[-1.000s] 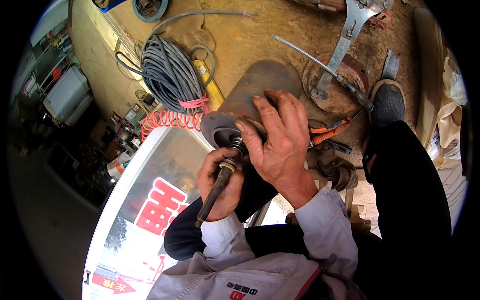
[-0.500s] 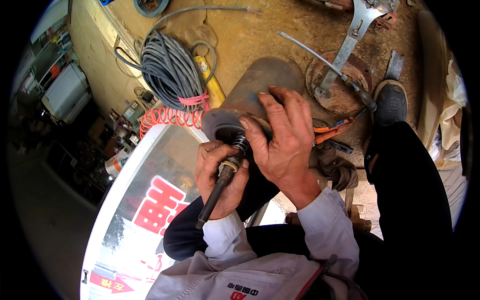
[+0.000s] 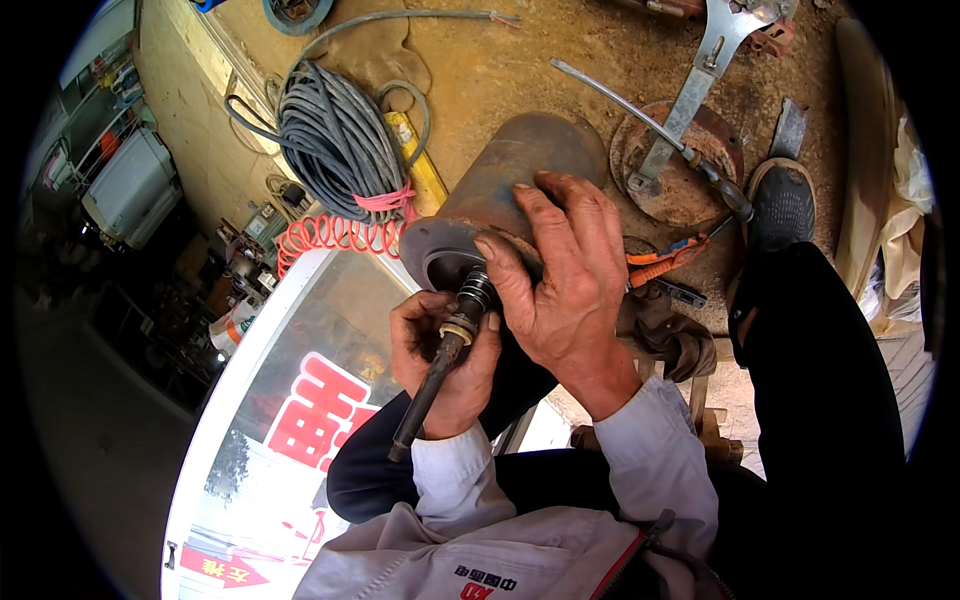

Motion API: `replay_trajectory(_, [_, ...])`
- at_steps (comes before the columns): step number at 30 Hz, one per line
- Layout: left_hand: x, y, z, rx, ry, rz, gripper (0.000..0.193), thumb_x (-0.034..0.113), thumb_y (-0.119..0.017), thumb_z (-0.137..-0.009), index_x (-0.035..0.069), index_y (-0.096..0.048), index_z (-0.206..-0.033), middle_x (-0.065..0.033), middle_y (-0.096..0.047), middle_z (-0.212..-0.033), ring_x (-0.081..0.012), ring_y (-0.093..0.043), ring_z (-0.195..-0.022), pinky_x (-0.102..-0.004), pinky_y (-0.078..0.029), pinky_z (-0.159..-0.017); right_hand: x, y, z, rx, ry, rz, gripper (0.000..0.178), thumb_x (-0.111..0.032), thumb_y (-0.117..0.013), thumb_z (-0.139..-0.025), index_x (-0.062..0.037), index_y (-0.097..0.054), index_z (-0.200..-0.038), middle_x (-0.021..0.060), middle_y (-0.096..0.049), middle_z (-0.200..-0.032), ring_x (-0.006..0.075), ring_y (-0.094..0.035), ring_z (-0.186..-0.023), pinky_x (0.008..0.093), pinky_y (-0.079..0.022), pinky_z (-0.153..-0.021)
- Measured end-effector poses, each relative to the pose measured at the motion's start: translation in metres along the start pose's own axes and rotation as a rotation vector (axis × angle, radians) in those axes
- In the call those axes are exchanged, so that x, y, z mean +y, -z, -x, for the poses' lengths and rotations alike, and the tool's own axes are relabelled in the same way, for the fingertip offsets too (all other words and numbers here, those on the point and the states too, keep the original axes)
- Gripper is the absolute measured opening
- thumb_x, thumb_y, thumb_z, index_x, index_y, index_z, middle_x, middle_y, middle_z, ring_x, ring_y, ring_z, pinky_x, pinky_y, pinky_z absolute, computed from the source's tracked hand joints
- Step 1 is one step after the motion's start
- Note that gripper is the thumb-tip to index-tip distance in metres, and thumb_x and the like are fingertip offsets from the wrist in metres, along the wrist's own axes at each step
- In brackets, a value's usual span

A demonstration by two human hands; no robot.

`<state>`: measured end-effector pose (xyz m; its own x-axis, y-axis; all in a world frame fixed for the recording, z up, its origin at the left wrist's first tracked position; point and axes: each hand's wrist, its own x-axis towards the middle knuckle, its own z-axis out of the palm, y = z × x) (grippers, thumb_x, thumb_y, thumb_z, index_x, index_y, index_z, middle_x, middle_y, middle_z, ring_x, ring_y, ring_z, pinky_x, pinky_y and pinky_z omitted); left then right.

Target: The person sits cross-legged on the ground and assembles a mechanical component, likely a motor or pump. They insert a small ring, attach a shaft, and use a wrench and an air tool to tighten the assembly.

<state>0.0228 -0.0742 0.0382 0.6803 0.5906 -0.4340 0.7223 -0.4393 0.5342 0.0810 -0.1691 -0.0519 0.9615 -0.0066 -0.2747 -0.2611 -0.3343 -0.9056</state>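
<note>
A rusty metal cylinder with a dark round end face lies tilted in front of me. Out of the recess in that face sticks a dark metal shaft, pointing down and left. A coil spring sits around the shaft close to the recess, with a light-coloured ring below it. My left hand is curled round the shaft from beneath, its fingers and thumb either side of the ring. My right hand grips the cylinder's side, fingers along the body and thumb at the end face's rim.
Beyond the cylinder lie a coiled grey cable and a yellow bar. To the right are a screwdriver, a rusty disc and orange-handled pliers. A glass panel with red lettering stands at the left.
The left fingers have drawn back from the spring and loosened a little, so more of the spring and ring shows. The shaft and cylinder have shifted slightly; the right hand stays almost still.
</note>
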Motion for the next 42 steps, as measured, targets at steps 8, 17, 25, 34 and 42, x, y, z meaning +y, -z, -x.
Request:
replay_trajectory(8, [-0.007,0.0,-0.006,0.0,-0.236,-0.074,0.039,0.002,-0.08,-0.074,0.001,-0.056,-0.105,-0.0118,-0.059,-0.102,-0.0182,-0.061,-0.09,-0.0298,-0.05,-0.08,0.001,-0.001,0.001,0.009,0.005,0.005,0.05,-0.033,-0.079,-0.077,0.0034,-0.066,-0.108,0.0236,-0.06,-0.113,0.0418,-0.056,-0.107,0.0497,-0.048,-0.089])
replay_trajectory(17, [0.003,0.002,-0.007,0.002,-0.346,-0.379,0.03,0.003,-0.077,-0.077,-0.001,-0.061,-0.102,-0.0115,-0.062,-0.096,-0.0196,-0.061,-0.088,-0.0306,-0.049,-0.082,0.002,-0.001,0.001,0.012,0.017,0.005,0.05,-0.034,-0.079,-0.077,0.0036,-0.065,-0.108,0.0239,-0.06,-0.112,0.042,-0.057,-0.107,0.0498,-0.048,-0.088])
replay_trajectory(25, [0.0,-0.003,0.005,0.098,-0.15,-0.323,0.028,0.001,-0.077,-0.081,-0.003,-0.062,-0.104,-0.0093,-0.065,-0.093,-0.015,-0.063,-0.082,-0.0279,-0.051,-0.078,0.001,-0.001,-0.001,0.016,0.011,0.008,0.05,-0.033,-0.079,-0.076,0.0032,-0.065,-0.108,0.0237,-0.06,-0.112,0.0419,-0.057,-0.106,0.0501,-0.048,-0.088])
replay_trajectory(34, [0.005,-0.005,-0.007,0.056,-0.252,-0.199,0.028,0.0,-0.077,-0.073,0.001,-0.061,-0.096,-0.0133,-0.061,-0.092,-0.0212,-0.063,-0.084,-0.03,-0.051,-0.076,0.003,-0.001,-0.001,0.021,0.019,-0.003,0.051,-0.033,-0.079,-0.077,0.0042,-0.065,-0.108,0.0246,-0.06,-0.111,0.0425,-0.057,-0.105,0.0496,-0.049,-0.087])
replay_trajectory(42, [0.001,0.002,-0.011,-0.039,-0.3,-0.244,0.026,-0.004,-0.074,-0.071,0.001,-0.061,-0.094,-0.0133,-0.06,-0.092,-0.0234,-0.061,-0.084,-0.0322,-0.049,-0.077,0.002,-0.001,0.001,0.016,0.023,-0.004,0.05,-0.033,-0.079,-0.078,0.0049,-0.064,-0.108,0.0249,-0.06,-0.111,0.0428,-0.057,-0.104,0.0499,-0.049,-0.088])
